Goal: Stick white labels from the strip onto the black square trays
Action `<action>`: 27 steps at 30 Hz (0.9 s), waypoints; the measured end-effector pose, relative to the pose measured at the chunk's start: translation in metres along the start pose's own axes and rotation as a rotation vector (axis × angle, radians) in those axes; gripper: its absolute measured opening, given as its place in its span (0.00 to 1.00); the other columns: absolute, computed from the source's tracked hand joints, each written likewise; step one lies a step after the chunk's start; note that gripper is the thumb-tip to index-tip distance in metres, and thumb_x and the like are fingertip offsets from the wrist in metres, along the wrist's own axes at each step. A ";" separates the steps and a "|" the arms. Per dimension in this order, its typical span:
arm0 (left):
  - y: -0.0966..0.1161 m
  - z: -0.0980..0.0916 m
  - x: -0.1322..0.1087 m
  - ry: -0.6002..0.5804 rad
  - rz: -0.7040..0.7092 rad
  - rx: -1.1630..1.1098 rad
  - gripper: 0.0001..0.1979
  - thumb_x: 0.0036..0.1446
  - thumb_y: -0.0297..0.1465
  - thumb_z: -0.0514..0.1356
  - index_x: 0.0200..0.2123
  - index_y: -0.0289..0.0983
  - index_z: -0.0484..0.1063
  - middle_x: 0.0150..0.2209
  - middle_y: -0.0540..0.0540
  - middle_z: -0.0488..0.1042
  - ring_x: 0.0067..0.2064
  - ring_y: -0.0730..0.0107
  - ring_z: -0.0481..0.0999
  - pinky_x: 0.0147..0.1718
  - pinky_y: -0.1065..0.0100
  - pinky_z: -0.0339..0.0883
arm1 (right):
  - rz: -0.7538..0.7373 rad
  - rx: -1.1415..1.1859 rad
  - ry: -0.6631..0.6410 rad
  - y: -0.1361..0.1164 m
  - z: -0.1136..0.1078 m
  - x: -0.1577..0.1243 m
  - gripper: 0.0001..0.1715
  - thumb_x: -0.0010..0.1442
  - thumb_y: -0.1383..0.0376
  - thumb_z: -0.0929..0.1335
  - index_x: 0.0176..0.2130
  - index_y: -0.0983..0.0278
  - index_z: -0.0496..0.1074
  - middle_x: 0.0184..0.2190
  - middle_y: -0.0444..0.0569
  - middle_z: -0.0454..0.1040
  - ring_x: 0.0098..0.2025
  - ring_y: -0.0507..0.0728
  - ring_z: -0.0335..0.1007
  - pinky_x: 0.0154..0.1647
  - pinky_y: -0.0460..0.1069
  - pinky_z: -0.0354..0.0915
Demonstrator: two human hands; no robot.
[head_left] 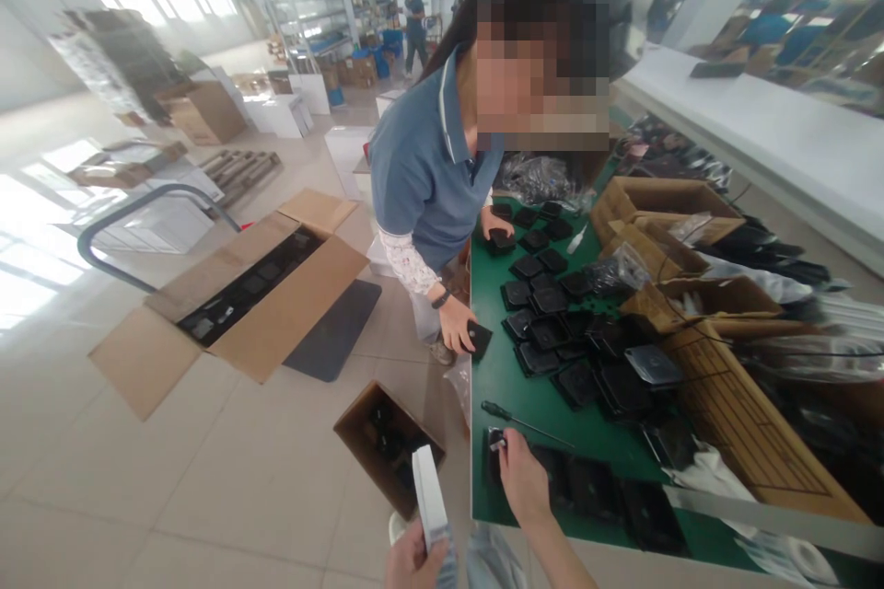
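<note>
Two grips show at the bottom. The left grip [412,560] is closed around the lower end of a slim white block [429,492], which rises from the fingers, tilted, just off the edge of the green worktop [494,508]. From this view, the block overlaps an open carton [355,423] on the floor.

The right grip [526,479] is over the worktop's near corner, its fingertips touching a small pale piece [495,442] at the end of a row of black parts [590,486]. The piece sits right at the fingertips, on their left; whether they pinch it or only press it, I cannot tell. The other parts in the row lie to the right of this grip.

Just beyond lies a screwdriver [498,410]. Across the corner, a co-worker's hand [457,324] holds a black square [479,340].
</note>
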State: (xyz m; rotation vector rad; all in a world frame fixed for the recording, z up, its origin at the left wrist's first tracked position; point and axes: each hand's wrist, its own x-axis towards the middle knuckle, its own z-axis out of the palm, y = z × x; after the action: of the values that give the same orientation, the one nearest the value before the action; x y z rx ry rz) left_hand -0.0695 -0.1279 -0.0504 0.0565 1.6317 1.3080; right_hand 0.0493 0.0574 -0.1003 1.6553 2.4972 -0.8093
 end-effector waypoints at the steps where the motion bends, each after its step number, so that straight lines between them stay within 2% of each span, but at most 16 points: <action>1: 0.005 0.005 0.000 -0.019 0.006 -0.017 0.19 0.43 0.37 0.70 0.38 0.32 0.80 0.32 0.41 0.82 0.38 0.53 0.81 0.42 0.62 0.75 | -0.027 0.117 0.019 -0.003 -0.007 -0.008 0.15 0.68 0.64 0.57 0.45 0.64 0.69 0.45 0.56 0.75 0.45 0.58 0.75 0.45 0.50 0.67; 3: 0.014 0.016 0.001 -0.070 0.009 -0.054 0.21 0.42 0.33 0.70 0.42 0.32 0.79 0.37 0.40 0.83 0.42 0.53 0.81 0.47 0.61 0.74 | -0.035 0.456 -0.012 -0.008 -0.021 -0.027 0.17 0.66 0.56 0.61 0.40 0.64 0.72 0.41 0.54 0.76 0.43 0.58 0.74 0.45 0.50 0.67; 5: 0.021 0.029 0.002 -0.108 0.014 -0.064 0.23 0.41 0.30 0.70 0.44 0.32 0.79 0.39 0.39 0.83 0.42 0.53 0.81 0.48 0.60 0.73 | 0.030 0.768 -0.139 -0.014 -0.031 -0.044 0.19 0.61 0.52 0.65 0.38 0.64 0.75 0.37 0.53 0.78 0.39 0.59 0.73 0.43 0.51 0.68; 6: 0.024 0.036 0.002 -0.107 0.024 -0.063 0.22 0.41 0.29 0.70 0.43 0.31 0.79 0.40 0.38 0.83 0.42 0.52 0.82 0.48 0.60 0.74 | 0.067 0.841 -0.209 -0.016 -0.034 -0.050 0.19 0.58 0.51 0.67 0.37 0.64 0.76 0.36 0.52 0.78 0.38 0.60 0.73 0.42 0.51 0.67; 7: 0.026 0.043 0.003 -0.093 0.040 -0.059 0.21 0.41 0.30 0.70 0.42 0.31 0.79 0.40 0.38 0.83 0.42 0.52 0.82 0.47 0.60 0.74 | 0.088 0.871 -0.260 -0.018 -0.037 -0.054 0.19 0.56 0.52 0.68 0.36 0.64 0.77 0.35 0.52 0.78 0.38 0.60 0.73 0.41 0.51 0.67; 9: 0.027 0.057 0.003 -0.065 0.064 -0.043 0.20 0.42 0.32 0.70 0.40 0.30 0.79 0.40 0.37 0.83 0.43 0.50 0.82 0.45 0.61 0.75 | 0.088 0.859 -0.269 -0.021 -0.043 -0.059 0.14 0.53 0.56 0.69 0.34 0.64 0.77 0.33 0.51 0.78 0.36 0.60 0.72 0.39 0.50 0.65; 11: 0.028 0.070 0.005 -0.067 0.054 -0.022 0.20 0.42 0.33 0.70 0.40 0.30 0.78 0.39 0.37 0.83 0.44 0.49 0.82 0.44 0.62 0.75 | 0.062 0.818 -0.192 -0.023 -0.049 -0.062 0.10 0.53 0.60 0.68 0.29 0.63 0.76 0.30 0.49 0.75 0.34 0.58 0.70 0.36 0.49 0.64; 14: 0.029 0.089 0.008 -0.096 -0.011 0.023 0.23 0.38 0.33 0.72 0.40 0.31 0.78 0.37 0.39 0.83 0.42 0.51 0.82 0.44 0.62 0.75 | -0.006 0.778 -0.062 -0.019 -0.059 -0.066 0.10 0.54 0.62 0.66 0.24 0.63 0.70 0.27 0.46 0.70 0.31 0.55 0.68 0.33 0.47 0.61; 17: 0.027 0.104 0.012 -0.081 -0.031 0.051 0.23 0.35 0.34 0.73 0.37 0.32 0.78 0.35 0.40 0.83 0.39 0.52 0.82 0.42 0.62 0.76 | -0.005 0.836 -0.013 0.006 -0.065 -0.065 0.12 0.55 0.59 0.66 0.24 0.62 0.69 0.26 0.46 0.69 0.30 0.55 0.67 0.32 0.47 0.62; 19: 0.023 0.111 0.015 -0.050 -0.032 0.051 0.23 0.34 0.34 0.73 0.37 0.32 0.78 0.35 0.40 0.83 0.40 0.52 0.82 0.42 0.62 0.76 | 0.132 0.875 0.038 0.037 -0.064 -0.057 0.15 0.56 0.54 0.65 0.28 0.62 0.70 0.26 0.46 0.71 0.30 0.56 0.69 0.32 0.47 0.64; 21: 0.018 0.115 0.018 -0.011 -0.047 0.047 0.25 0.33 0.35 0.74 0.38 0.32 0.78 0.36 0.39 0.83 0.42 0.50 0.82 0.43 0.61 0.76 | 0.273 0.791 0.090 0.070 -0.059 -0.041 0.19 0.56 0.50 0.63 0.32 0.63 0.72 0.25 0.47 0.72 0.28 0.56 0.70 0.30 0.48 0.64; 24: 0.010 0.116 0.021 0.025 -0.062 0.050 0.27 0.32 0.35 0.74 0.39 0.31 0.78 0.38 0.37 0.83 0.44 0.48 0.82 0.45 0.60 0.76 | 0.288 0.568 0.103 0.105 -0.047 -0.015 0.16 0.56 0.54 0.62 0.30 0.63 0.71 0.21 0.44 0.69 0.25 0.57 0.68 0.29 0.49 0.63; 27: 0.003 0.116 0.021 0.018 -0.058 0.047 0.25 0.34 0.33 0.71 0.40 0.32 0.78 0.38 0.38 0.83 0.44 0.48 0.82 0.45 0.60 0.76 | 0.225 0.449 0.060 0.112 -0.036 0.003 0.10 0.56 0.61 0.63 0.28 0.62 0.70 0.19 0.42 0.67 0.26 0.56 0.68 0.31 0.48 0.62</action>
State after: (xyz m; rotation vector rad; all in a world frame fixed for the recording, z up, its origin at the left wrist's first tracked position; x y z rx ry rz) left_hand -0.0003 -0.0327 -0.0521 0.0260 1.6674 1.2292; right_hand 0.1543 0.1087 -0.1151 2.0676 2.2159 -1.3825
